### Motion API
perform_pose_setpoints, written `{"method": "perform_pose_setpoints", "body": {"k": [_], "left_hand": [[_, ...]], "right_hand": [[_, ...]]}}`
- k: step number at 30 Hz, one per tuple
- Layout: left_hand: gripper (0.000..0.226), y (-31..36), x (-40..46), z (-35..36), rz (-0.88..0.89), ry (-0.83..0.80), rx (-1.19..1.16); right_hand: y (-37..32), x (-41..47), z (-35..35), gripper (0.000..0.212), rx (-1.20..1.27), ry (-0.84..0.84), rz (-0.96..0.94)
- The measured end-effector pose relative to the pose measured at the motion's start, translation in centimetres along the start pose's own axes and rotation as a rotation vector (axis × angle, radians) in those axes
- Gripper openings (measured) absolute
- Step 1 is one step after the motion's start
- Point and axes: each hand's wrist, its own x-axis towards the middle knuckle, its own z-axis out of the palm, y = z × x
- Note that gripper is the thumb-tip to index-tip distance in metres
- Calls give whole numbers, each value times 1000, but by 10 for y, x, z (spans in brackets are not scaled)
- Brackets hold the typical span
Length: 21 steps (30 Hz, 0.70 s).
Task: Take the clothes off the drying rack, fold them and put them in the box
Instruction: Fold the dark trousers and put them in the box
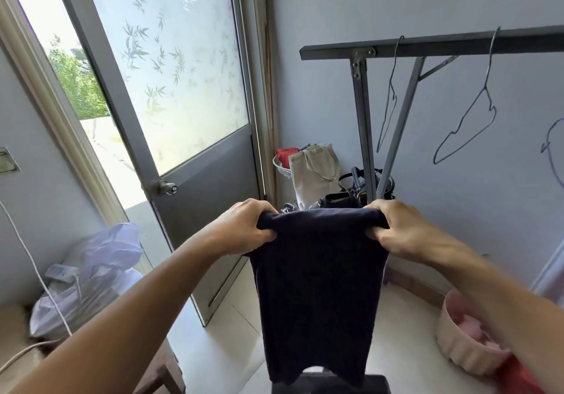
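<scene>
Dark navy garment (319,286) held up in mid-air in front of the person, folded lengthwise into a narrow hanging panel; top edge stretched level between both hands, lower hem hanging free above a dark object at the bottom edge of the view that cannot be identified. Left hand (244,228) grips the garment's top left corner, fingers curled over the fold, cloth bunched in the fist. Right hand (403,228) grips the top right corner the same way, thumb under and fingers wrapped over the edge. Both forearms extended forward, bare. Behind the garment, against the pale wall: metal drying rack (427,47), dark horizontal bar on grey angled legs. Two bare wire hangers on the bar: a thin one (390,94) near the bar's left end, a wider one (467,122) further right; part of another wire shape shows at the right edge of the view. On the floor at the foot of the rack's legs: cream canvas tote bag (311,173), a wire basket with something red in it (285,158) just left of the tote, black handbags (351,192) just right of it. Grey door with frosted leaf-patterned glass (171,88) stands ajar at left, greenery visible through the gap. White plastic bag (91,274) on the floor at lower left. Pinkish round basket (457,338) on the floor at lower right, partly hidden by the right forearm, pink cloth inside.
</scene>
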Motion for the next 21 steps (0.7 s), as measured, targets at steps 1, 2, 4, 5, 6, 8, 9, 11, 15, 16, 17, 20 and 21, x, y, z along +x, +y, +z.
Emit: {"method": "perform_pose_setpoints", "body": {"k": [1,2,4,5,6,8,9,11,15,16,17,20,21], "left_hand": [[10,-1,-1,-2,5,26,76],[7,-2,-2,-6,-3,50,134],[12,-8,-4,-12,-36,86,171],[15,-11,-5,-15,-54,100,105],[20,-11,-8,-19,-77,108,-51],[32,-11,-13,-24,-105,68,-491],[35,-11,-14,-24,-116,27,-649],[44,-10,-15,-21,-161,-9,-809],[67,-14,-12,-5,-275,22,-1112],[59,-15,-12,0,-290,34,-1221],[49,-16,-12,6,-295,45,-1352],[72,-20,-20,34,-242,76,-1813],[84,-23,-24,44,-217,20,-1909]], "right_hand": [[-2,-1,-3,17,-35,29,-6],[-2,0,-6,14,-36,48,-8],[2,3,-13,9,46,88,-21],[3,2,-15,9,144,96,-39],[2,0,-17,6,289,79,-54],[0,-4,-19,9,604,12,-56],[-2,-6,-19,14,717,-15,-37],[-7,-5,-16,23,869,-20,27],[-16,3,-9,27,1012,49,151],[-18,3,-9,27,1039,58,169],[-20,4,-9,27,1064,69,189],[-18,8,-7,30,1154,114,261],[-17,9,-7,31,1180,131,278]]}}
